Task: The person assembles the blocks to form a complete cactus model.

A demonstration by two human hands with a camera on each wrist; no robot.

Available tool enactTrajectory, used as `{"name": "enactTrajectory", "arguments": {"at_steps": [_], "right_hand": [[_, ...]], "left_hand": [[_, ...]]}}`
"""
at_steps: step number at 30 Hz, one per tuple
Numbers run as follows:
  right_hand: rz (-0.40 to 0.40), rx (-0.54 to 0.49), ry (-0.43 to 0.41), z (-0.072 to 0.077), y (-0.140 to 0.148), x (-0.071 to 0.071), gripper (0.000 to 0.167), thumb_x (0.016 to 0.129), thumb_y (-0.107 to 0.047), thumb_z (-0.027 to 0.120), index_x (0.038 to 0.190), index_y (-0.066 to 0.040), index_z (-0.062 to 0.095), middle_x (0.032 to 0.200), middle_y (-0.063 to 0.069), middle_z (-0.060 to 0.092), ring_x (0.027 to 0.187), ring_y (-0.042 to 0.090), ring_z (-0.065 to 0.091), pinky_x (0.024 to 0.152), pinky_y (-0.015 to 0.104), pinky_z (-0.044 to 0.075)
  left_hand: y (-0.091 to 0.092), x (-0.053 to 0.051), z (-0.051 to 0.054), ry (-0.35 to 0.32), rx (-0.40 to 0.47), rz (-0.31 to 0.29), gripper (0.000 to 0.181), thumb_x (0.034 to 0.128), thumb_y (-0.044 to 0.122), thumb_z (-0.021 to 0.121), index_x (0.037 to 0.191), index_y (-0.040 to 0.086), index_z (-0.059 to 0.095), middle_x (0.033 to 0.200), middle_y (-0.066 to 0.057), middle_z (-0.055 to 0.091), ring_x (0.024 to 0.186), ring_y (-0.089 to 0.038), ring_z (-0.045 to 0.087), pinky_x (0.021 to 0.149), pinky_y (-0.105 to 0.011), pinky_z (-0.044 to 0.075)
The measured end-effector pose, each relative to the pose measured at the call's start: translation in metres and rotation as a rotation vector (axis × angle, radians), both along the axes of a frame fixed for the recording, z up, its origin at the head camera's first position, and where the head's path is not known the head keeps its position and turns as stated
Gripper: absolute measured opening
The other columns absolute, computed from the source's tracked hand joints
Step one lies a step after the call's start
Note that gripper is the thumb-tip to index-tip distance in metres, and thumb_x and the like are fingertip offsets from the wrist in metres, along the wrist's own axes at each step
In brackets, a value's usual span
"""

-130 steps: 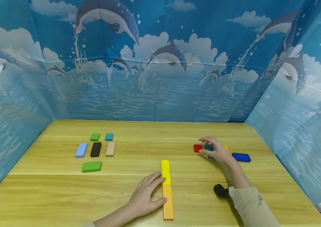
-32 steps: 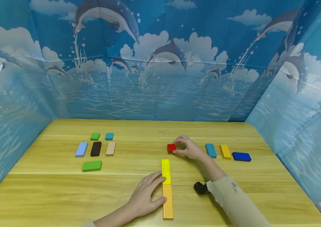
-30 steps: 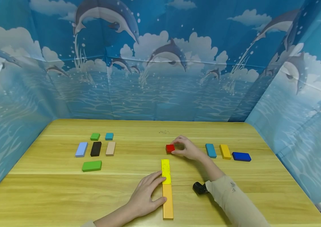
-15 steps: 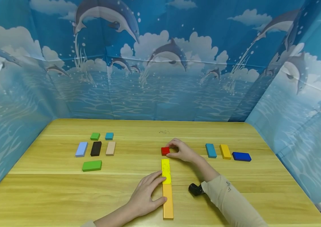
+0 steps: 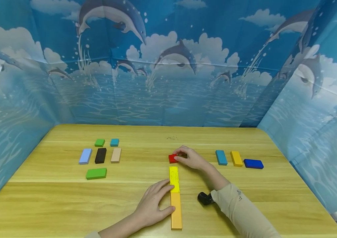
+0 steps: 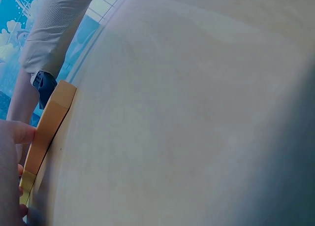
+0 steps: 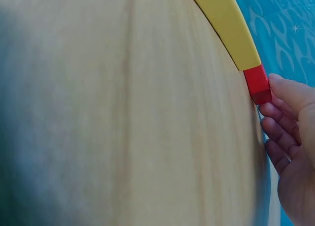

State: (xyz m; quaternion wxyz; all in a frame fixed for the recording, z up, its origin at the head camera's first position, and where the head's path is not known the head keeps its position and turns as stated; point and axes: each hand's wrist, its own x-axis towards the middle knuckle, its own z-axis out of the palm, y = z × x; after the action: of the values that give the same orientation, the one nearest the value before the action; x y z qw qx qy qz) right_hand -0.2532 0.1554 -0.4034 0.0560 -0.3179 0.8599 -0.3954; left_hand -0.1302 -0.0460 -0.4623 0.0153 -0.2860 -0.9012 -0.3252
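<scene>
In the head view, my right hand point(image 5: 190, 159) pinches a small red block point(image 5: 172, 159) between thumb and fingers. The red block lies just beyond the far end of a bright yellow block point(image 5: 174, 177), with a narrow strip of table between them. An orange block point(image 5: 176, 213) touches the yellow one's near end. Relaxed and spread, my left hand point(image 5: 153, 205) has its fingertips on the yellow block and its thumb on the orange block's left edge. The left wrist view shows the thumb against the orange block point(image 6: 47, 132). My right thumb touches the red block point(image 7: 257, 84) in the right wrist view.
On the left lie two green blocks point(image 5: 96, 174), a small teal one point(image 5: 114, 142), a light blue point(image 5: 85, 156), a black point(image 5: 100, 155) and a beige one point(image 5: 116, 155). Teal point(image 5: 221, 157), yellow point(image 5: 236, 159) and dark blue point(image 5: 253, 164) blocks lie on the right.
My right hand has taken hold of the red block and carried it left, then slightly nearer, to beyond the bright yellow block. My left hand has stayed where it was.
</scene>
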Motion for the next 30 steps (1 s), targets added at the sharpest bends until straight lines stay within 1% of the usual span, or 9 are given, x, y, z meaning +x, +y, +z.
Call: {"name": "enactTrajectory", "arguments": {"at_steps": [2,5,8,10,14,20,30], "right_hand": [[-0.006,-0.008,-0.016,-0.003,0.001,-0.002,0.023,0.09,-0.002,0.054,0.108,0.011,0.057,0.1,0.023,0.057,0.085,0.029,0.053,0.074,0.032,0.047],[-0.017,-0.02,-0.031,-0.016,0.003,-0.01,0.023,0.09,-0.004,0.055,0.108,0.01,0.058,0.098,0.021,0.058,0.083,0.028,0.053,0.071,0.032,0.046],[-0.027,-0.028,-0.044,-0.029,0.007,-0.018,0.023,0.089,-0.007,0.058,0.108,0.006,0.059,0.094,0.017,0.058,0.079,0.023,0.051,0.067,0.029,0.044],[-0.028,-0.033,-0.056,-0.033,0.008,-0.02,0.023,0.089,-0.011,0.06,0.107,0.003,0.06,0.091,0.013,0.059,0.076,0.019,0.05,0.065,0.026,0.043],[-0.023,-0.042,-0.081,-0.035,0.01,-0.023,0.022,0.087,-0.015,0.062,0.105,-0.002,0.062,0.087,0.007,0.059,0.073,0.015,0.05,0.064,0.025,0.043],[-0.026,-0.035,-0.112,-0.035,0.01,-0.024,0.02,0.086,-0.016,0.064,0.102,-0.005,0.063,0.085,0.003,0.058,0.073,0.016,0.05,0.064,0.024,0.043],[-0.02,-0.033,-0.135,-0.036,0.01,-0.024,0.017,0.085,-0.013,0.065,0.099,-0.004,0.064,0.083,0.003,0.058,0.073,0.017,0.05,0.063,0.024,0.044]], "left_hand": [[0.0,0.0,0.0,0.004,0.0,0.0,0.056,0.0828,0.046,0.058,0.131,0.019,0.048,0.143,-0.002,0.035,0.129,-0.025,0.034,0.101,-0.052,0.029],[0.0,0.0,0.0,0.007,0.0,-0.001,0.056,0.0828,0.047,0.058,0.131,0.019,0.048,0.143,-0.002,0.035,0.128,-0.025,0.034,0.101,-0.052,0.029],[0.0,0.0,0.0,0.004,0.002,-0.003,0.057,0.083,0.047,0.057,0.131,0.019,0.048,0.143,-0.002,0.035,0.129,-0.025,0.034,0.101,-0.052,0.029],[0.0,0.0,0.001,0.0,0.003,-0.004,0.057,0.0831,0.047,0.057,0.131,0.019,0.048,0.143,-0.002,0.035,0.129,-0.025,0.034,0.101,-0.052,0.029],[-0.001,0.0,0.001,-0.002,0.001,-0.004,0.057,0.0832,0.047,0.057,0.131,0.019,0.048,0.144,-0.002,0.035,0.129,-0.025,0.033,0.101,-0.052,0.028],[0.0,0.0,0.002,0.002,-0.001,-0.003,0.057,0.0829,0.046,0.058,0.131,0.018,0.048,0.143,-0.002,0.035,0.129,-0.024,0.033,0.102,-0.051,0.029],[-0.001,0.0,0.003,-0.008,-0.003,-0.003,0.057,0.0828,0.046,0.058,0.131,0.018,0.048,0.143,-0.003,0.035,0.129,-0.025,0.034,0.102,-0.051,0.028]]}}
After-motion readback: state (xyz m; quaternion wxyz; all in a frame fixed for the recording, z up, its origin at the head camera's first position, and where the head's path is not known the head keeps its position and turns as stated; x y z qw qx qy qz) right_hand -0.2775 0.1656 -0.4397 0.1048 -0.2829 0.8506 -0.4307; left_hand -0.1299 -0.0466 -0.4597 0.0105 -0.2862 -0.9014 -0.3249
